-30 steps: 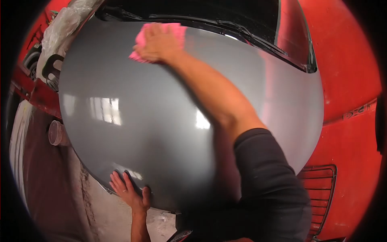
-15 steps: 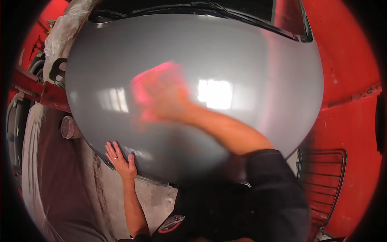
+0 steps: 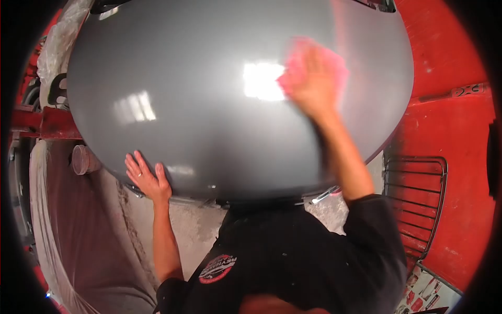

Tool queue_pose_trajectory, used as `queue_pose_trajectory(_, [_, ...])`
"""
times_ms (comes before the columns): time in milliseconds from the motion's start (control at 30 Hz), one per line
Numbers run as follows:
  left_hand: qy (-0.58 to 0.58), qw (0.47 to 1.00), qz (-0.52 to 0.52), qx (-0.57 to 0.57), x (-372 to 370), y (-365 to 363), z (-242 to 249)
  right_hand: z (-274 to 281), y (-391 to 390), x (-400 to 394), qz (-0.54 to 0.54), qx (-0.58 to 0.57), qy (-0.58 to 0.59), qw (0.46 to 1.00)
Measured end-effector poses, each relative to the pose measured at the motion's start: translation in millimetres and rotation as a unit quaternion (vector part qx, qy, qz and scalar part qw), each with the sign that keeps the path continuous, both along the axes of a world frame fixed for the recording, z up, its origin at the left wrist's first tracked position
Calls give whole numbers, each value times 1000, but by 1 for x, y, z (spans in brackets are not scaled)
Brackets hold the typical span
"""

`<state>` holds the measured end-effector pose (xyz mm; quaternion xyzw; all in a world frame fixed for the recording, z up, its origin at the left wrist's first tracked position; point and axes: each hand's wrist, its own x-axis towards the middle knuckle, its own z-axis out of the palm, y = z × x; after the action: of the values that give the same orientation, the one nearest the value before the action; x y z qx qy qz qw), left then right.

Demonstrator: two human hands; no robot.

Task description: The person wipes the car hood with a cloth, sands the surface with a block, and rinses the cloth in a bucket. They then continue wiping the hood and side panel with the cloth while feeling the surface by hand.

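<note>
A grey car hood (image 3: 209,115) with a glossy surface fills the middle of the view. My right hand (image 3: 316,86) presses a pink cloth (image 3: 298,55) against its right part, beside a bright reflection; hand and cloth are blurred by motion. Near the hood's front left edge lies my left hand (image 3: 149,178), flat on the paint with its fingers spread. It holds nothing, and a ring shows on one finger.
A red wall (image 3: 444,63) and a black metal rack (image 3: 415,193) stand to the right. On the left are a plastic tub (image 3: 83,160), a dark draped cover (image 3: 94,225) and crumpled clear plastic (image 3: 58,49). Concrete floor (image 3: 191,235) shows below the hood.
My right hand has swept the pink cloth from the hood's left-centre to its right side. The left hand stays on the front edge. The view has tipped down, leaving most of the windshield out of frame.
</note>
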<state>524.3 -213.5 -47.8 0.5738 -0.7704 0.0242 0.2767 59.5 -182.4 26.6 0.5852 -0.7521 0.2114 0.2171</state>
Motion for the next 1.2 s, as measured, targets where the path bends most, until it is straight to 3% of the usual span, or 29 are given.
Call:
queue_pose_trajectory(67, [10, 1000, -5, -13, 0, -1, -2, -4, -27, 123, 151, 8, -119, 981])
queue_pose_trajectory(133, [9, 1000, -7, -7, 0, -2, -2, -17, -24, 215, 213, -18, -137, 967])
queue_pose_trajectory(200, [10, 1000, -5, -16, 3, -2, -6, -18, 3, 265, 298, 41, -92, 949])
queue_pose_trajectory(233, [9, 1000, -11, -14, 5, -7, -7, -21, 17, 265, 292, 41, -94, 951])
queue_pose_trajectory(300, [8, 1000, -13, -23, 6, -4, -8, -35, 65, 247, 314, 72, -59, 945])
queue_pose_trajectory(367, [9, 1000, -10, -10, 3, -5, -9, -68, 127, 193, 254, 90, -92, 959])
queue_pose_trajectory(400, [14, 1000, -6, -20, 0, -8, -9, -62, 162, 153, 210, 134, 8, 968])
queue_pose_trajectory(433, [17, 999, 5, -28, 2, -6, -11, -22, 184, 121, 21, 444, -247, 861])
queue_pose_trajectory(467, [20, 999, 11, -38, -1, -5, -9, -85, 228, 68, 111, 119, -69, 984])
queue_pose_trajectory(533, [21, 999, 15, -44, -2, -4, -10, -52, 260, -10, 184, 86, 110, 973])
queue_pose_trajectory(567, [29, 998, 14, -51, -3, -5, -10, -91, 297, -66, 149, 113, 122, 975])
queue_pose_trajectory(633, [30, 998, 31, -53, -3, -4, -14, -99, 318, -99, 133, 103, 67, 983])
queue_pose_trajectory(733, [18, 998, 28, -55, -3, -7, -10, -89, 299, -58, 91, 151, 86, 980])
queue_pose_trajectory(833, [17, 998, 23, -63, -3, -6, -8, -69, 226, 60, 210, 129, 109, 963])
queue_pose_trajectory(967, [31, 996, 40, -74, -5, -8, -3, -47, 135, 209, 291, 191, 35, 937])
queue_pose_trajectory(1067, [24, 999, 40, -11, 5, 4, 9, -49, 79, 287, 372, 149, 2, 916])
queue_pose_trajectory(1133, [278, 959, 7, 55, 5, 11, 24, -50, 57, 317, 377, 121, 55, 916])
queue_pose_trajectory(1200, [345, 937, 53, -5, -13, 47, 34, -46, 52, 315, 400, 136, 71, 904])
